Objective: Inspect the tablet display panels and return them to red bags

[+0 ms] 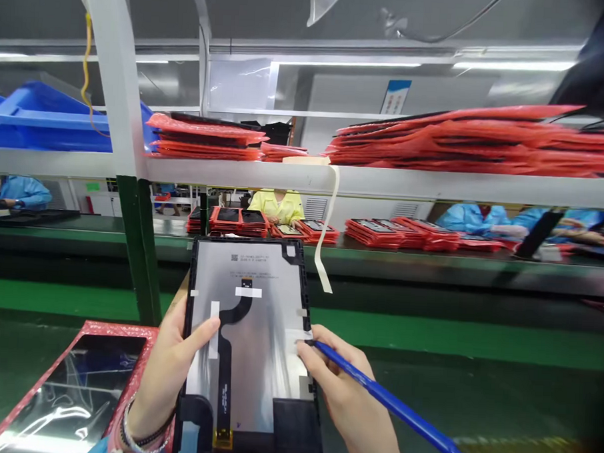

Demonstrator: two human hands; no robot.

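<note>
A tablet screen panel (266, 358) is held up in front of me, its silver back facing me, with a black frame, a dark flex cable and small white tape strips. My left hand (168, 361) grips its left edge, the thumb lying on the back near the cable. At the right edge, my right hand (349, 389) pinches a blue pen (394, 407), its tip end by the panel's side and its body slanting down to the right. The fingertips of this hand touch the panel's edge.
Another dark screen (85, 384) lies on red bubble wrap at the lower left. A shelf (384, 182) crosses ahead, bearing red-wrapped stacks (476, 140) and a blue bin (51, 119); a tape strip (326, 241) dangles from it. Across the bench, co-workers (277, 205) sit behind more stacks.
</note>
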